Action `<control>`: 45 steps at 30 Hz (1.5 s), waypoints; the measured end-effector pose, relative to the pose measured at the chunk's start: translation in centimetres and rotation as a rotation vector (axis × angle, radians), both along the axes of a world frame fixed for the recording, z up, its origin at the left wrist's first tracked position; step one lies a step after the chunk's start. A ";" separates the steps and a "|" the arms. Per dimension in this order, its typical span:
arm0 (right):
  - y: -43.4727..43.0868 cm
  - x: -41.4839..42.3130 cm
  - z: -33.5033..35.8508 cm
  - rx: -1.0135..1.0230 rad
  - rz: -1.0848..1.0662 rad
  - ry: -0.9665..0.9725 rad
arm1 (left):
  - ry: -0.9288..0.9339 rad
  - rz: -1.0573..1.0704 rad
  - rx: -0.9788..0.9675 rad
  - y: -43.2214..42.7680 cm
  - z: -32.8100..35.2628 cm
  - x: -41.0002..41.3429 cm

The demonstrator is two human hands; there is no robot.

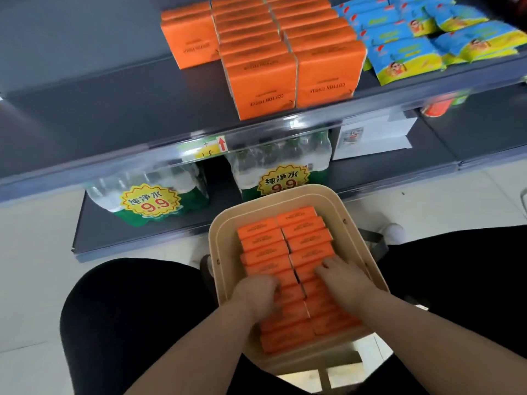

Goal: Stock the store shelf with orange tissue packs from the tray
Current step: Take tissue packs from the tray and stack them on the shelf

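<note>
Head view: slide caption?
Left hand and right hand on orange tissue packs in beige tray, in front of part-stocked shelf.

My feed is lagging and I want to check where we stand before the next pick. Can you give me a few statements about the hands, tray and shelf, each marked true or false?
1. The left hand and the right hand are both in the tray, on the orange tissue packs. True.
2. The tray holds its packs in three columns. False: there are two columns side by side.
3. Stocked orange packs already stand on the shelf. True.
4. The blue-and-yellow packs lie to the left of the stocked orange packs. False: they lie to the right.
5. Bottled water packs sit below that shelf. True.
</note>
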State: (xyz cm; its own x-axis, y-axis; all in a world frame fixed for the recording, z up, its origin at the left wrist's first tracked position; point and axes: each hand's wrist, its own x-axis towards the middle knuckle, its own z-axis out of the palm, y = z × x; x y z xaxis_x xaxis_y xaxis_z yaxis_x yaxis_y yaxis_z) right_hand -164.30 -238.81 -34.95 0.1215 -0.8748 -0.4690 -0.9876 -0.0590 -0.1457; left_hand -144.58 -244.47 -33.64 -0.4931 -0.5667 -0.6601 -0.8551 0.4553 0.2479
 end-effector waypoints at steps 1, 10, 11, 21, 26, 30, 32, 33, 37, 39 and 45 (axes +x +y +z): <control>0.1 0.2 0.1 -0.016 0.005 -0.007 | -0.039 -0.046 0.003 0.5 -0.4 -0.2; 0.8 -0.3 1.3 -0.065 -0.006 -0.050 | -0.232 -0.211 -0.146 2.6 -2.1 -2.3; 1.0 -0.5 1.4 -0.055 -0.007 -0.048 | -0.240 -0.234 -0.171 2.8 -2.2 -2.5; 1.6 -0.8 0.6 0.008 0.027 0.045 | -0.182 -0.299 -0.254 1.8 -0.7 -3.2; 1.5 -0.8 -1.4 0.082 0.080 0.099 | -0.023 -0.049 -0.263 -1.3 3.3 -2.2; 1.0 -0.4 -2.2 0.096 0.113 0.133 | 0.055 0.050 -0.347 -3.0 4.8 -1.8; 0.9 -0.5 -2.5 0.092 0.143 0.149 | 0.040 0.027 -0.385 -2.8 4.3 -1.8; 0.9 -0.5 -2.6 0.089 0.163 0.163 | 0.032 0.026 -0.386 -2.6 3.8 -1.8; 0.3 -0.4 -1.3 0.058 0.175 0.176 | 0.020 0.079 -0.364 -2.0 1.2 -1.3; -0.6 -0.5 0.6 -0.012 0.110 0.124 | 0.019 0.104 -0.334 -2.2 0.6 -0.9; -0.4 -1.0 0.8 0.009 0.118 0.090 | -0.022 0.154 -0.302 -2.6 0.3 -0.3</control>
State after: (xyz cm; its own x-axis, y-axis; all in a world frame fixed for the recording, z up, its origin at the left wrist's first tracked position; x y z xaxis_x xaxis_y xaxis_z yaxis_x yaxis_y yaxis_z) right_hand -165.30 -239.17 -34.11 0.1802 -0.8527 -0.4904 -0.9830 -0.1742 -0.0582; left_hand -144.85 -247.04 -33.37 -0.3743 -0.8049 -0.4604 -0.9231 0.3707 0.1023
